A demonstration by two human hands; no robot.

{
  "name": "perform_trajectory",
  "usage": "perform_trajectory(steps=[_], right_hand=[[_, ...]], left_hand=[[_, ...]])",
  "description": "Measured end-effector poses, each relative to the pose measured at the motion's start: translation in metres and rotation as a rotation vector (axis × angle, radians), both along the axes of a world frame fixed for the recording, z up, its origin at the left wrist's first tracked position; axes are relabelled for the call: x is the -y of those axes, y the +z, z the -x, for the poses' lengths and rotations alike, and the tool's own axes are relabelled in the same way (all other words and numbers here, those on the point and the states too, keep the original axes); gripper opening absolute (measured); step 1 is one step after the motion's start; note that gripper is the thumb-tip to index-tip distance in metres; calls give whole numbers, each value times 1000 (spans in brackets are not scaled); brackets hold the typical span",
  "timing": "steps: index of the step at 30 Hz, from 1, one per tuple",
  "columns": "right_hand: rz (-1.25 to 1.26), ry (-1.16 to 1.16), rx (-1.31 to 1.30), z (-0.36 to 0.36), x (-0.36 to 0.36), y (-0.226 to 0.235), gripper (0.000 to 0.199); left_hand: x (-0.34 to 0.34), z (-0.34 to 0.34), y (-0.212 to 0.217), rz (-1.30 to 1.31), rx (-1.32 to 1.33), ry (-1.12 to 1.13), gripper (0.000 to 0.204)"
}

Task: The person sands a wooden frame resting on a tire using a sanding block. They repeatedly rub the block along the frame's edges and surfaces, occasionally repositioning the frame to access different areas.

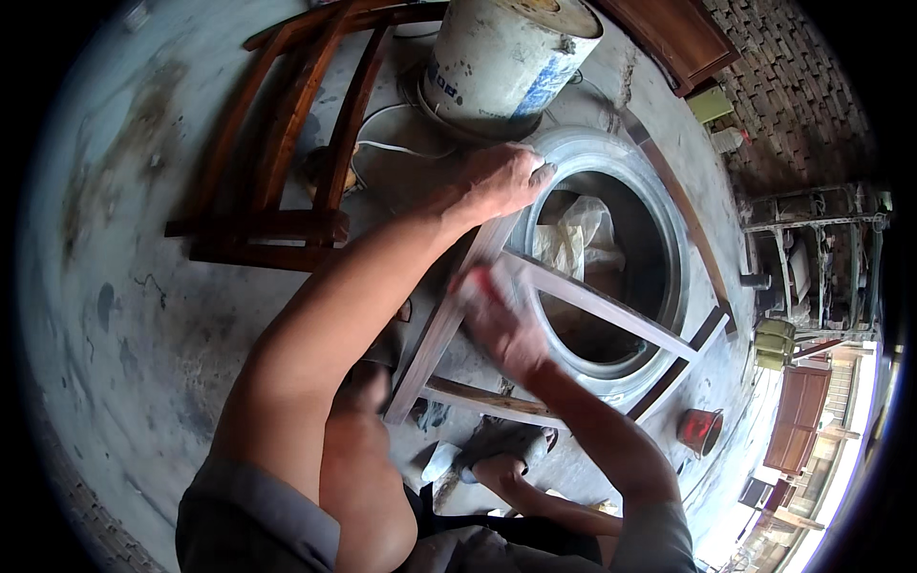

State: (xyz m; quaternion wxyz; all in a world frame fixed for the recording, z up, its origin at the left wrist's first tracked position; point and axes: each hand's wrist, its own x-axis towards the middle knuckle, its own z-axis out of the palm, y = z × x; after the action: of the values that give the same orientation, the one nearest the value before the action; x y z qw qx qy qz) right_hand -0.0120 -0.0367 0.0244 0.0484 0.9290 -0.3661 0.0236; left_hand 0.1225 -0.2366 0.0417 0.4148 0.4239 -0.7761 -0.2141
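A dusty wooden frame (611, 307) with crossbars leans over a large grey tyre-like ring (673, 229) in front of me. My left hand (506, 181) is closed around the far end of the frame's long near-left bar. My right hand (506, 329), smeared by motion, is on the same bar, closer to me, where a crossbar meets it. A small red thing (485, 285) shows under its fingers, against the wood; its kind is too blurred to tell. Inside the ring lies a pale plastic bag (585, 234).
A dirty white drum (506, 72) stands beyond the ring, a white cable (401, 145) beside it. Dark brown wooden frames (296, 134) lie at the left. To the right are a red bucket (700, 432) and a metal rack (812, 248). My legs are close below the frame.
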Motion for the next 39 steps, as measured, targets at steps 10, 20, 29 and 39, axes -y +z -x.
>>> perform_trajectory(steps=[10,20,29,39], right_hand=[[215,-231,155,-18,91,47,55],[271,-240,41,-10,106,57,57],[46,-209,-42,2,52,14,57],[-165,77,-44,-17,-39,-21,64]], left_hand=[[0,-50,41,-462,-343,-56,66],[-228,-159,-24,-625,-81,-212,22],[-248,-158,-129,-331,159,-166,24],[-249,-148,-199,-80,307,-203,19]])
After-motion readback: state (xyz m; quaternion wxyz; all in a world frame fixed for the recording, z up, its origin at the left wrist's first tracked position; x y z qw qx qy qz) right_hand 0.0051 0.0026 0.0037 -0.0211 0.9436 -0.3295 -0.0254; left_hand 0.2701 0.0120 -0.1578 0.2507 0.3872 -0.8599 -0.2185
